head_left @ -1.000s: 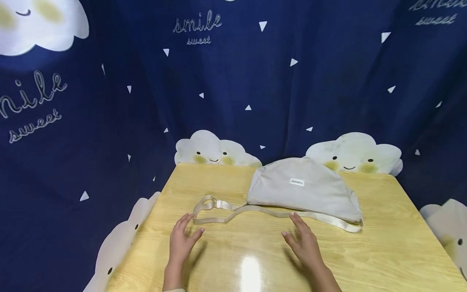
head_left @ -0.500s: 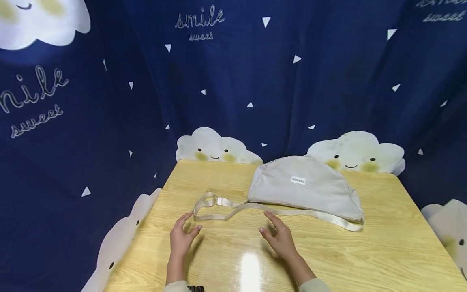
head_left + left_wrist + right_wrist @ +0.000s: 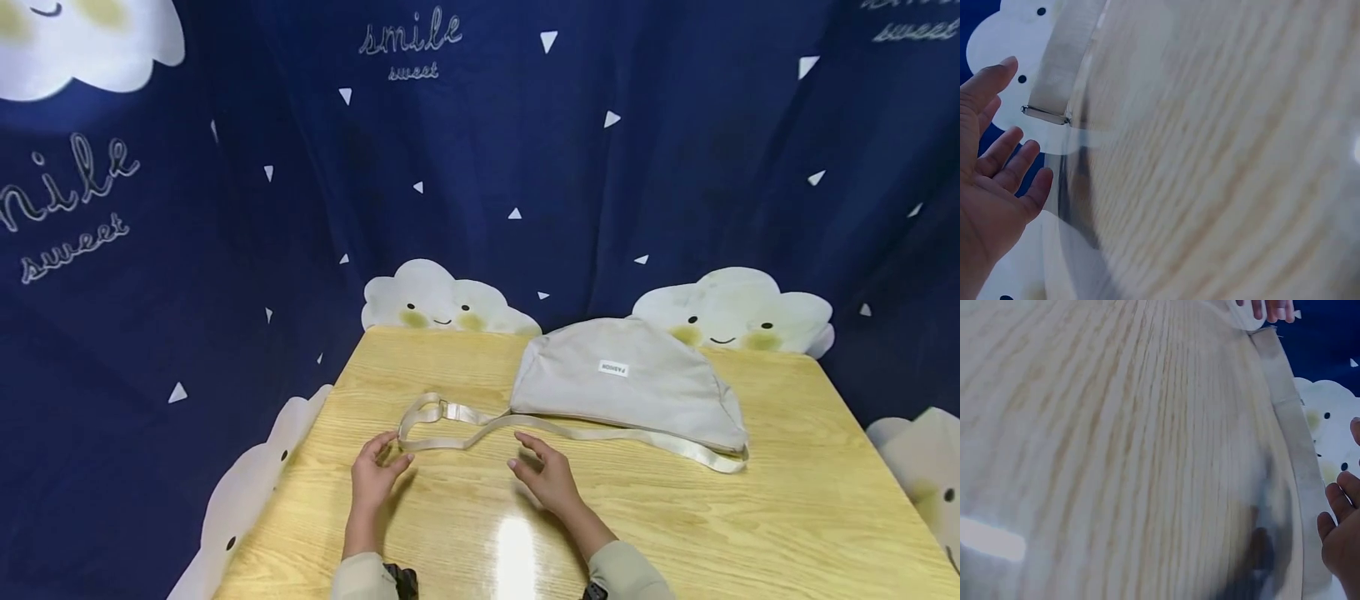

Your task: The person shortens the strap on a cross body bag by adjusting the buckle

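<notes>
A pale beige half-moon bag (image 3: 622,396) with a small white label lies on the wooden table. Its long strap (image 3: 438,444) runs along the front and loops at the left, with a slider buckle (image 3: 452,411) on it. My left hand (image 3: 375,475) is at the left end of that loop, fingers loosely curved and gripping nothing. Just in front of the strap's middle hovers my right hand (image 3: 549,477), fingers spread and bent, also holding nothing. In the left wrist view a metal ring (image 3: 1046,115) shows at the strap's end beside the left fingers.
The wooden table (image 3: 712,525) stands against a dark blue curtain (image 3: 480,167) printed with white clouds and triangles. A bright glare spot lies on the table between the forearms. Both wrists carry a dark band (image 3: 405,581).
My right hand has moved left, from in front of the bag to near the strap's middle. The left hand has hardly moved. The bag and strap lie as before.
</notes>
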`<state>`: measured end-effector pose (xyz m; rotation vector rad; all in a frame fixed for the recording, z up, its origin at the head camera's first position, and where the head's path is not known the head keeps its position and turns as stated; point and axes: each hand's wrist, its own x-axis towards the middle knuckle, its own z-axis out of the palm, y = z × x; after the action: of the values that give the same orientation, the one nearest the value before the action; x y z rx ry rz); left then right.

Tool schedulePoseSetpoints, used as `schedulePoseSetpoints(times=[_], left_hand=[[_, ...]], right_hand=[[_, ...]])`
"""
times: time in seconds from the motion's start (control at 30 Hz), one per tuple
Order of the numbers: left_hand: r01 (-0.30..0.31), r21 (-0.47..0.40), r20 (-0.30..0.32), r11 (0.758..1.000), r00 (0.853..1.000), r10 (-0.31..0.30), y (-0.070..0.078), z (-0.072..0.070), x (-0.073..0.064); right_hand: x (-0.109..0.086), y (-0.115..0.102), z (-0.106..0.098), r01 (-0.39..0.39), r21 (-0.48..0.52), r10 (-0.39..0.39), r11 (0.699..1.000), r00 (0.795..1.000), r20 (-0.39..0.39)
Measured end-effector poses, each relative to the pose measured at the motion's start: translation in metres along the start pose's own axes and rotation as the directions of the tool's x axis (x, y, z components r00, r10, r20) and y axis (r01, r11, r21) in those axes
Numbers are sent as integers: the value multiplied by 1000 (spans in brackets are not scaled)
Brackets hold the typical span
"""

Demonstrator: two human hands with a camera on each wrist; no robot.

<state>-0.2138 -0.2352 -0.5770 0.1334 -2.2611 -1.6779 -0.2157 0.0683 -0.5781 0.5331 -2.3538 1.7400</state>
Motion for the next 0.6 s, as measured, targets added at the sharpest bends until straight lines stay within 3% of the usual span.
schedulePoseSetpoints(times=[0.1,0.27,0.33,0.47,0.6], left_hand=[[55,-56,21,997,998,-54,-2,-3,2],[126,-11,32,992,992,-126,-5,-4,3],[138,7,32,990,990,-138,-6,-4,5],[148,9,61,989,987,-149,-5,-2,13],[149,45,65,988,986,-152,-4,0,16]], right_hand=[[4,-3,5,-29,51,28,998,999,22],[8,-23,7,-153,182,136,971,985,103],[11,-34,8,-186,190,162,964,978,132],[19,-46,12,-176,170,151,970,977,154],[26,-38,21,-143,174,114,974,979,168]])
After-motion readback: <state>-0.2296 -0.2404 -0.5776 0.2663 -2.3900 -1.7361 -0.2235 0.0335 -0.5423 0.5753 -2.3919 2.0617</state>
